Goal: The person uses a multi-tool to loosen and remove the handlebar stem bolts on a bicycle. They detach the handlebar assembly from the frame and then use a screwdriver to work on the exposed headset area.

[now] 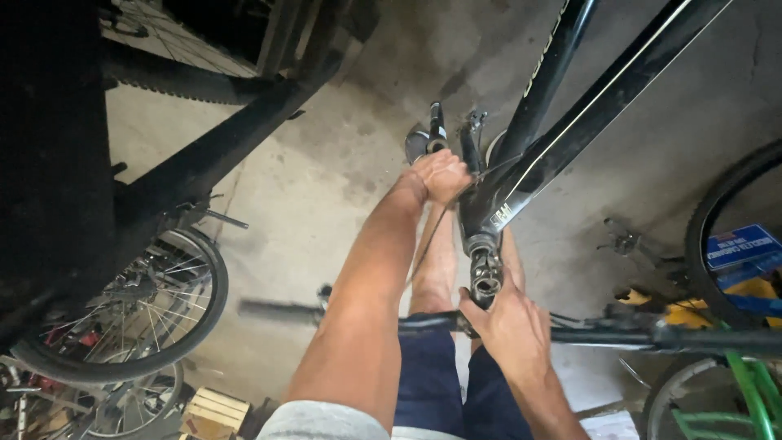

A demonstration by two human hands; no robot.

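While the black bicycle frame runs toward one o'clock, the left hand has its fingers curled on the fork end at twelve; the right hand, nearer, clamps fingers around the handlebar stem.

Left arm bare below a short light-grey sleeve. Right forearm bare. Dark navy shorts cover both thighs; lower legs bare.
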